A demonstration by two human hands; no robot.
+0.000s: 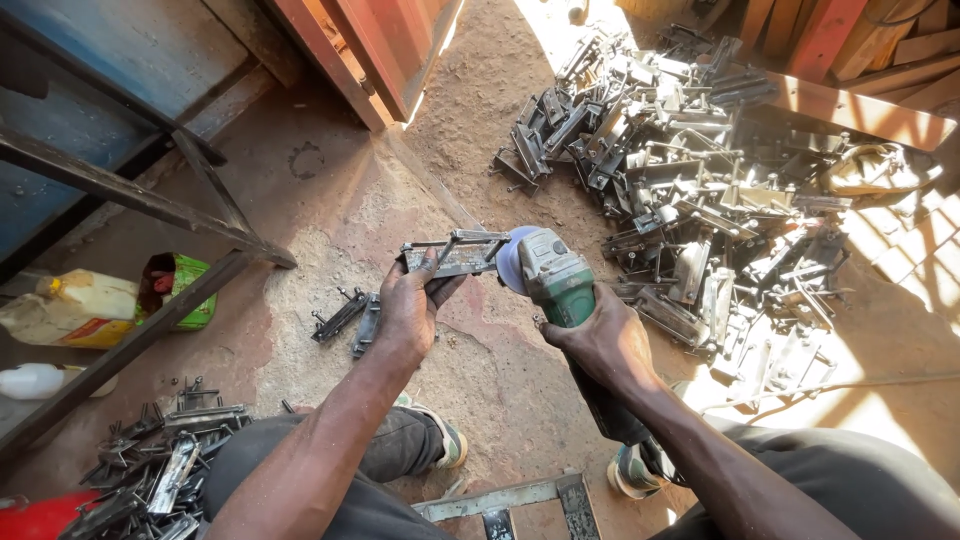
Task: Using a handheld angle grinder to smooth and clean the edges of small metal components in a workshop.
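My left hand (408, 310) grips a flat grey metal bracket (455, 253) and holds it above the dirt floor. My right hand (607, 340) is closed around the body of a green angle grinder (556, 280). The grinder's disc (512, 258) sits right at the bracket's right end. Two similar metal pieces (350, 318) lie on the ground just left of my left hand. My knees and shoes show at the bottom of the view.
A large heap of the same metal brackets (700, 170) covers the ground ahead and right. A smaller pile (150, 470) lies at the lower left. A dark metal frame (150, 200) slants across the left, with a yellow bottle (75, 305) and green carton (185, 285) behind it.
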